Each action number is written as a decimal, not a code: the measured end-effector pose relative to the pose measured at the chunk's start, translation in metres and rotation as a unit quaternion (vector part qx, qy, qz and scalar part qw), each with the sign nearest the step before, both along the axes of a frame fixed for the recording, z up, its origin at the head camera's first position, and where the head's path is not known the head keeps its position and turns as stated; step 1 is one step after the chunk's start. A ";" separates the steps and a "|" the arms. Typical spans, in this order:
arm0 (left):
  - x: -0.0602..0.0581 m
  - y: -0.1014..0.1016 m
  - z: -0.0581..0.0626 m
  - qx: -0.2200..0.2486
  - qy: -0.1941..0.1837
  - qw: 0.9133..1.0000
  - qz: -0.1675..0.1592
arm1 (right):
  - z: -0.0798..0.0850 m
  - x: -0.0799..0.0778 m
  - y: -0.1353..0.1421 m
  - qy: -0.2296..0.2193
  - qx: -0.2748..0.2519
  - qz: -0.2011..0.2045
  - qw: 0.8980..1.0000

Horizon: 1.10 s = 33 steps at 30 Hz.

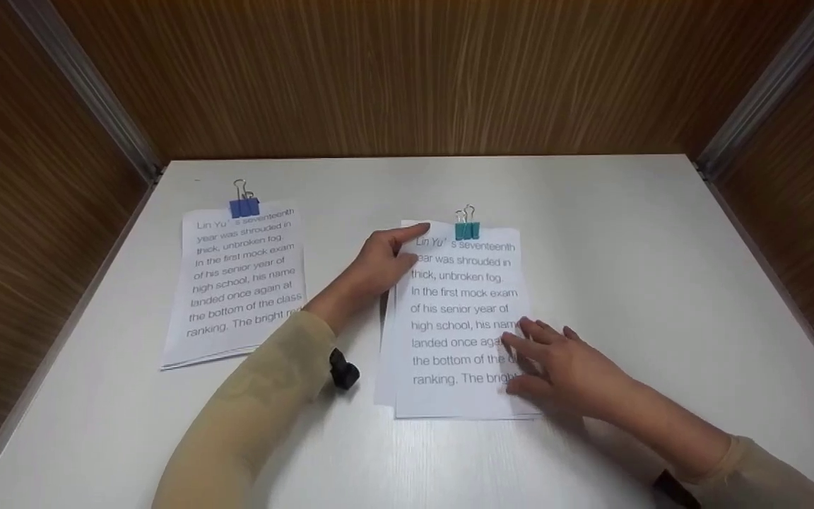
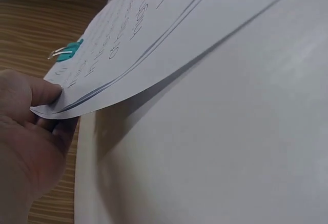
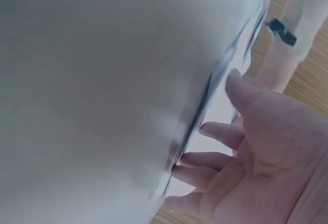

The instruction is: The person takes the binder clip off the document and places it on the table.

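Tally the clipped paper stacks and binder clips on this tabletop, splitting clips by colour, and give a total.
Clipped stacks of printed white paper: 2
Blue binder clip with silver wire handles: 1
Teal binder clip with silver wire handles: 1
Total: 4

Left grip in a thumb-over-finger pinch, right grip lower, lax and loosely spread

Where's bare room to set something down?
The white tabletop is bare beyond the right hand, and between the blue-clipped paper stack and teal-clipped paper stack, behind the left hand. Crowded: the teal-clipped stack's sides, near both hands.
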<state>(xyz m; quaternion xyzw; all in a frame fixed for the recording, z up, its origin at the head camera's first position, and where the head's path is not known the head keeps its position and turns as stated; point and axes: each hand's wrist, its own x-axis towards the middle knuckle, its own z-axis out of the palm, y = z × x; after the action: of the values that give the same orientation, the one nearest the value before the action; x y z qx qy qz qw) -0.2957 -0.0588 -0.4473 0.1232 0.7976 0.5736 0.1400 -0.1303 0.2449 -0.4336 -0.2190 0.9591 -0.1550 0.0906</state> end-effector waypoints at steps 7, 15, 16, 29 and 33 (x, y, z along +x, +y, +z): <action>0.012 0.000 0.007 0.018 0.040 0.999 -0.005 | 0.026 -0.029 0.009 0.076 -0.077 -0.042 0.993; 0.033 0.004 0.019 0.045 0.068 0.996 -0.028 | 0.069 -0.075 0.016 0.175 -0.192 -0.066 0.963; 0.036 0.004 0.020 0.048 0.070 0.996 -0.031 | 0.073 -0.080 0.017 0.169 -0.204 -0.072 0.962; 0.056 0.005 0.028 0.079 0.093 0.990 -0.066 | 0.094 -0.130 0.013 0.027 -0.267 -0.072 0.961; 0.059 0.006 0.030 0.089 0.096 0.989 -0.075 | 0.095 -0.137 0.011 -0.008 -0.273 -0.059 0.960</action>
<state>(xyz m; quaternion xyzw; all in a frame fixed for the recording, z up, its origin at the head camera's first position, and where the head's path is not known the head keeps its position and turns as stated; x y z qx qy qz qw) -0.2364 -0.0530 -0.4176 0.2490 0.7418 0.6155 0.0941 -0.2669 0.2559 -0.3386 -0.1769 0.8908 -0.4178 0.0262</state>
